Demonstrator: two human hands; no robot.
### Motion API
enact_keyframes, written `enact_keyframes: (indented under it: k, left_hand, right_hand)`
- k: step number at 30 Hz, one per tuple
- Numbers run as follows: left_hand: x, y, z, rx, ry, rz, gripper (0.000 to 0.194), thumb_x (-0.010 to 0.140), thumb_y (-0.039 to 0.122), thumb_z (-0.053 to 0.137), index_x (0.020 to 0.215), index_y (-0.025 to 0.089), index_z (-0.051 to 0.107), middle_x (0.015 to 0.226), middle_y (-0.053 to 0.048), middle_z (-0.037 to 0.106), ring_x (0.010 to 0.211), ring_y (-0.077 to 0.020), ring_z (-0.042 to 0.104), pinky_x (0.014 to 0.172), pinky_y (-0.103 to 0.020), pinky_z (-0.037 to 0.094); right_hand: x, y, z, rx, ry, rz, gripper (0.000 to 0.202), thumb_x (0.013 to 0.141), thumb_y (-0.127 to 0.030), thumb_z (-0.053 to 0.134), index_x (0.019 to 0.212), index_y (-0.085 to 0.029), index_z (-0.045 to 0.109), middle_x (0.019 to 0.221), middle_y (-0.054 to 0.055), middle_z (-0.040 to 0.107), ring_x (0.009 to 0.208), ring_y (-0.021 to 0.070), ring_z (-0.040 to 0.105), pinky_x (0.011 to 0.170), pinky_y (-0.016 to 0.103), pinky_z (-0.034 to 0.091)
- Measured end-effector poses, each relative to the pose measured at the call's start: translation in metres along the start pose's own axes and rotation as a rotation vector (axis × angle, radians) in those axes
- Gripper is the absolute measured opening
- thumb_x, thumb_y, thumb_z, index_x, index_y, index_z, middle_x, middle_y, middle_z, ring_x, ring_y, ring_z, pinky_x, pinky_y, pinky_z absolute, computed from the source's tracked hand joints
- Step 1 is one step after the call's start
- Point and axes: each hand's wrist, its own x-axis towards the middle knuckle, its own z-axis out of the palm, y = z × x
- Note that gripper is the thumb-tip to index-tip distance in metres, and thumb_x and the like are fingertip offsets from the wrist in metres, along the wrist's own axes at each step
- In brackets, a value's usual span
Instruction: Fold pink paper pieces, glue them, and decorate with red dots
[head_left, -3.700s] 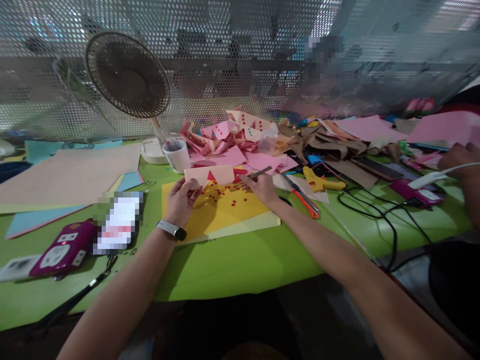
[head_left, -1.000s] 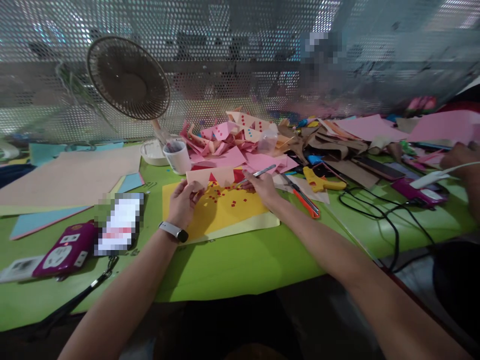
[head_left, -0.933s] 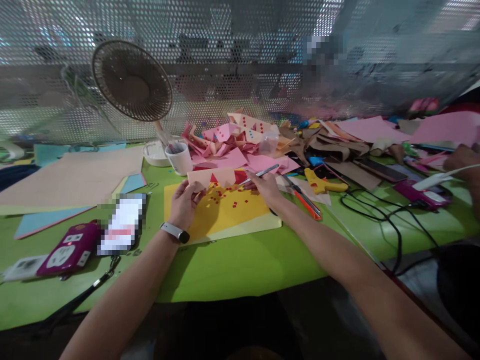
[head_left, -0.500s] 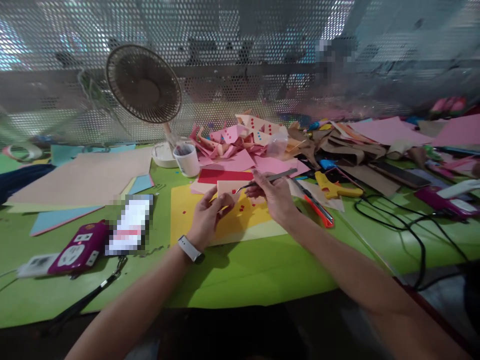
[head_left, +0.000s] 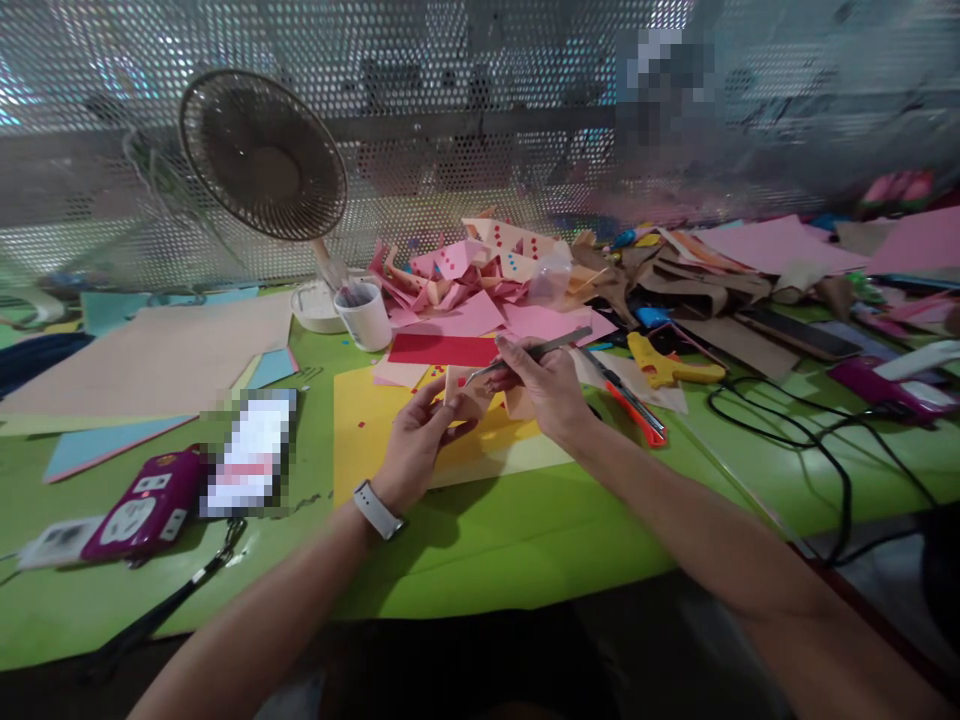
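Note:
Between the fingers of my left hand is a small folded piece of pale peach paper, held above the yellow sheet. My right hand is closed around grey metal tweezers, whose thin tip points left at the paper. A small red square sits on the paper near that tip. Several more tiny red squares lie on the yellow sheet. Just behind my hands is a strip of red paper. My fingers hide part of the peach paper.
Crumpled pink and peach paper is heaped at the back beside a white cup and a fan. To the right lie an orange cutter, a yellow glue gun and black cables. A phone lies left.
The peach paper has tilted in my left hand, and its face is now seen folded and turned. The tweezers stay close to it. My view has shifted slightly.

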Motion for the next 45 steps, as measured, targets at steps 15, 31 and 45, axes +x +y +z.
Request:
enact_keyframes:
  k: [15, 31, 45]
  left_hand:
    - [0.0001, -0.0001, -0.001, 0.032, -0.041, 0.003, 0.044, 0.066, 0.032, 0.085, 0.106, 0.022, 0.07, 0.09, -0.005, 0.072, 0.085, -0.0188, 0.068, 0.078, -0.033, 0.058]
    - [-0.0032, 0.0035, 0.0017, 0.081, -0.035, -0.015, 0.049, 0.067, 0.037, 0.083, 0.11, 0.021, 0.065, 0.094, -0.003, 0.072, 0.088, -0.0171, 0.067, 0.081, -0.032, 0.055]
    - [-0.0036, 0.0042, 0.0007, 0.127, -0.024, -0.004, 0.047, 0.067, 0.039, 0.082, 0.108, 0.021, 0.067, 0.099, -0.004, 0.068, 0.088, -0.0169, 0.065, 0.077, -0.032, 0.057]
  right_hand:
    - [0.0016, 0.0054, -0.0023, 0.007, -0.02, -0.003, 0.036, 0.072, -0.051, 0.076, 0.069, -0.018, 0.062, 0.056, 0.0, 0.069, 0.048, 0.0128, 0.066, 0.051, 0.022, 0.057]
    - [0.0019, 0.0054, -0.002, 0.043, -0.016, 0.002, 0.037, 0.069, -0.05, 0.079, 0.069, -0.017, 0.062, 0.054, 0.0, 0.068, 0.044, 0.0125, 0.064, 0.048, 0.021, 0.055]
    - [0.0006, 0.0016, -0.0026, 0.0, -0.045, -0.046, 0.036, 0.071, -0.05, 0.077, 0.071, -0.018, 0.061, 0.056, 0.0, 0.069, 0.047, 0.0125, 0.065, 0.051, 0.022, 0.058]
